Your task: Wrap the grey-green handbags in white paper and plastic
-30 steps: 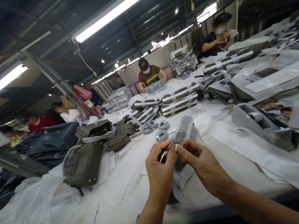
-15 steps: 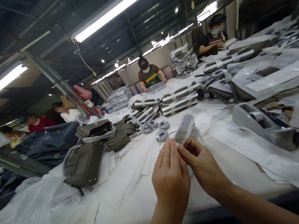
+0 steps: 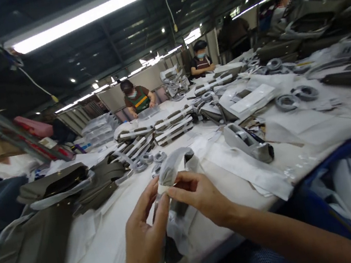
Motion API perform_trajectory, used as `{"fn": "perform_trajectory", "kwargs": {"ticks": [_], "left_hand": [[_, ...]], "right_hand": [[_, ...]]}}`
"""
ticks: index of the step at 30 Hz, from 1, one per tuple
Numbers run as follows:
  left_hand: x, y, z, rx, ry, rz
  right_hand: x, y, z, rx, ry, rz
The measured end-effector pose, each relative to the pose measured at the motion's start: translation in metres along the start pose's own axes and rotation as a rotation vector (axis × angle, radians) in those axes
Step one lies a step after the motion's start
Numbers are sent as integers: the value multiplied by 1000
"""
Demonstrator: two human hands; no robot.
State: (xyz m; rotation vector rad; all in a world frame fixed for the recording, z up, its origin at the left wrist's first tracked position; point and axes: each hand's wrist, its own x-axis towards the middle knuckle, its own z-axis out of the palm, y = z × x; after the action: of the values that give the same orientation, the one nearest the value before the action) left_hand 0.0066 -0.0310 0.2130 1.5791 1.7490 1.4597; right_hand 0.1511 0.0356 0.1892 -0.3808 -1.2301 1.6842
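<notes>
A bag strap (image 3: 176,160) in translucent wrapping loops up between my two hands, just above the white worktable. My left hand (image 3: 146,225) pinches it from the left with thumb and fingers. From the other side, my right hand (image 3: 198,195) has its thumb and fingertips closed on the same strap. A small white strip (image 3: 163,188), perhaps tape or paper, goes round the strap at my fingertips. Below my hands hang more wrapping and a dark end piece (image 3: 172,251), partly covered by my left hand.
Dark olive bags (image 3: 35,242) lie at the left. A grey tape dispenser (image 3: 247,143) stands right of my hands, beside white wrapping sheets (image 3: 236,170). Wrapped bundles (image 3: 174,131) and grey coils (image 3: 287,102) lie farther back. A co-worker (image 3: 138,97) works across the table.
The view has swung to the right. My hands have parted slightly, and the wrapped strap now arches up between them, with a white strip showing at the fingertips.
</notes>
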Motion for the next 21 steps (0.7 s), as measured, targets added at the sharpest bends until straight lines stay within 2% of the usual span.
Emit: {"fn": "perform_trajectory", "kwargs": {"ticks": [2,4,7,9,10,12,14,16,18,21], "left_hand": [[8,1,1,-90,-64,-94],[11,2,6,-160,-79,-151],[12,1,12,-263,-50,-233],[12,-4,11,-302,-24,-282],[13,-7,10,-316,-8,-305],[16,-13,9,-345,22,-340],[19,-16,8,-375,31,-352],[21,-17,10,-390,39,-341],[22,-16,12,-396,59,-328],[22,-15,14,-392,68,-324]], "right_hand": [[2,-2,-4,-144,4,-49],[4,-4,-9,-313,0,-114],[6,-10,-35,-576,-21,-225],[7,-15,-73,-814,60,-313],[7,-18,-99,-950,132,-354],[6,-25,-160,-1208,356,-366],[1,-32,-223,-1397,548,-266],[-4,-38,-273,-1458,689,-100],[-10,-42,-302,-1374,768,85],[-13,-41,-315,-1241,755,227]]}}
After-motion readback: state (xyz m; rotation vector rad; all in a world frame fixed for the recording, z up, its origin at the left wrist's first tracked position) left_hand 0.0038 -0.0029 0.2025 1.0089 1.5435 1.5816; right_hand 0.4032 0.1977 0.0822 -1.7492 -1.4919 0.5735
